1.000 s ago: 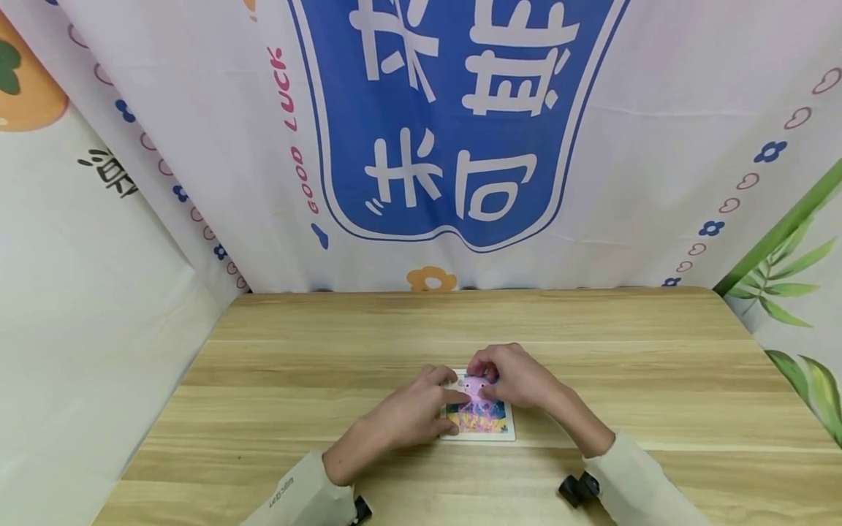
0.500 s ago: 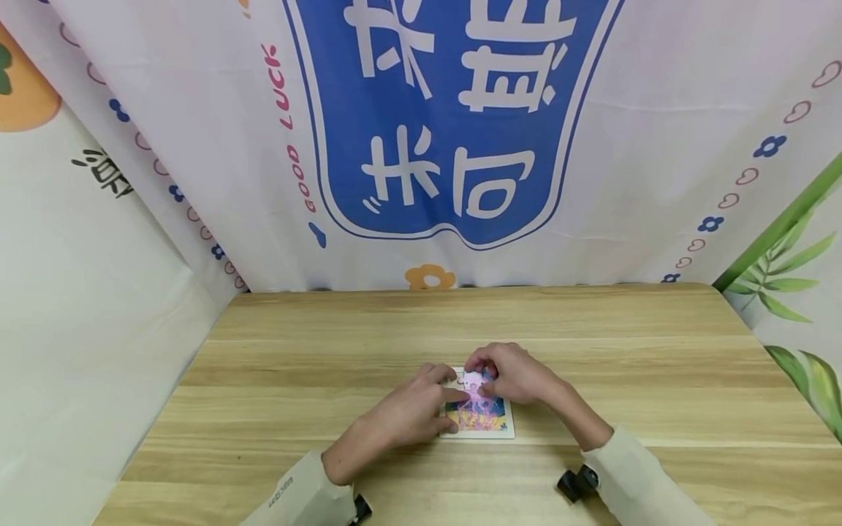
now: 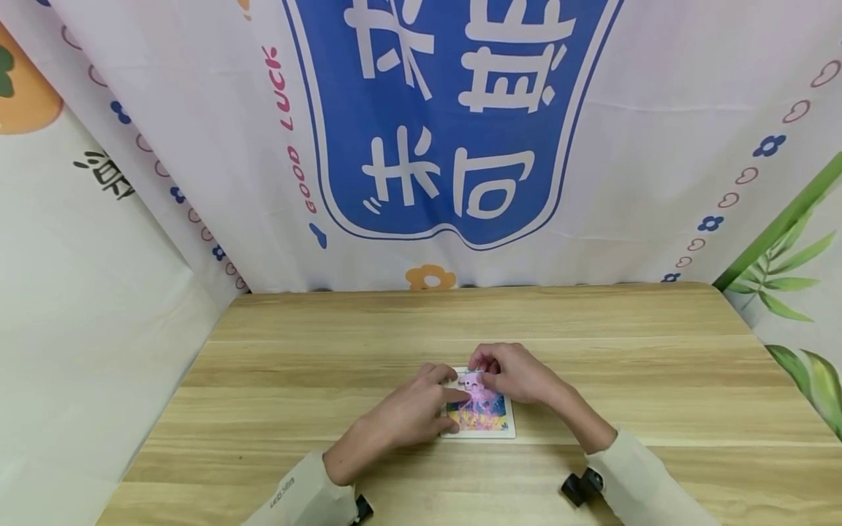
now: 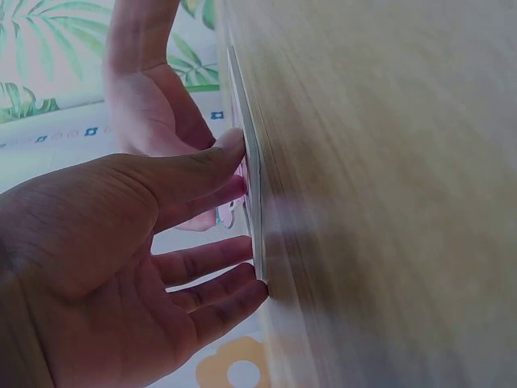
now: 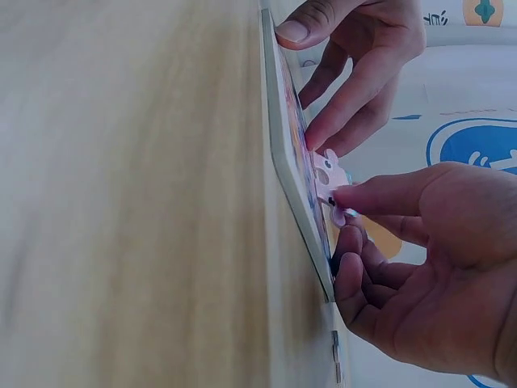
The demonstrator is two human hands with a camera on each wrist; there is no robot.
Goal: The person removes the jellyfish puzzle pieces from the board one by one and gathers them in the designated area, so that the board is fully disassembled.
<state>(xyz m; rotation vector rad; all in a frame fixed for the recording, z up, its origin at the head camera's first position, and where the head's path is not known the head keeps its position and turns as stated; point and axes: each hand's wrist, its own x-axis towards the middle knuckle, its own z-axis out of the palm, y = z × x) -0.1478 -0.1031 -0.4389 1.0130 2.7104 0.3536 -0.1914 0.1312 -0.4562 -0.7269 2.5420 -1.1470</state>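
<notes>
A square puzzle board (image 3: 483, 434) with a white rim and a pink, blue and yellow picture lies flat on the table. My right hand (image 3: 520, 374) pinches a pink puzzle piece (image 5: 325, 171) between thumb and fingertips, tilted up from the board's upper part. From the left, my left hand (image 3: 411, 409) rests on the board with fingers spread, the index fingertip on the picture by the piece and the thumb on the lower left rim. In the left wrist view, the left hand (image 4: 121, 250) lies along the board's edge (image 4: 255, 194).
The wooden table (image 3: 316, 365) extends around the board. A printed curtain (image 3: 625, 183) hangs behind its far edge. Small dark flat bits (image 5: 337, 356) show beyond the board in the right wrist view.
The pink piece has changed its tilt in my right fingers, which have shifted slightly. My left hand has stayed in place on the board.
</notes>
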